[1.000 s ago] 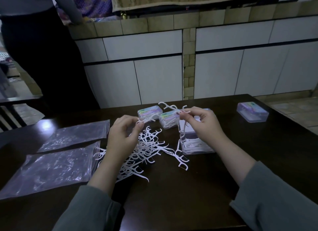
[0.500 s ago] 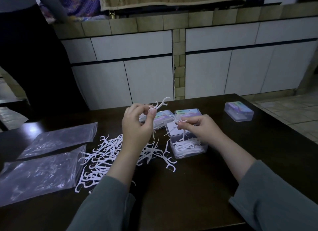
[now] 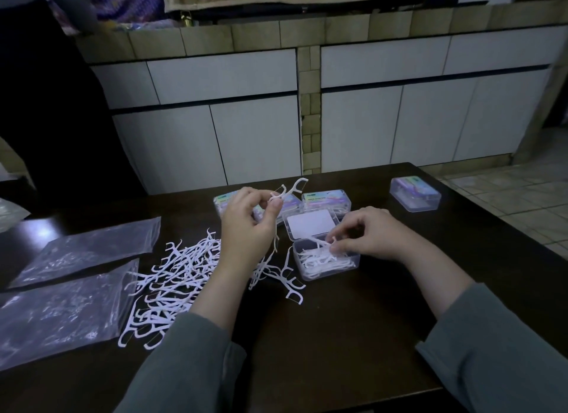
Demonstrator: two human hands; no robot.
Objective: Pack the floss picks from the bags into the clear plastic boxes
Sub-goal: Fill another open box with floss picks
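Observation:
A heap of white floss picks (image 3: 172, 277) lies loose on the dark table (image 3: 338, 335). My left hand (image 3: 246, 228) is raised above the heap and pinches a few floss picks (image 3: 290, 191) between thumb and fingers. An open clear box (image 3: 325, 263) with its lid (image 3: 312, 225) tipped back holds several picks. My right hand (image 3: 368, 234) is at the box's top and pinches a floss pick (image 3: 322, 243) going into it. Two clear bags (image 3: 61, 314) lie flat at the left.
Two shut clear boxes with coloured labels (image 3: 325, 199) stand behind the open one, and a third (image 3: 415, 193) sits at the table's far right. White cabinets (image 3: 246, 136) rise behind the table. A person in dark clothes (image 3: 46, 90) stands at the far left.
My right hand came down from above the boxes into the open box with a pick. My left hand lifted a few picks up off the heap.

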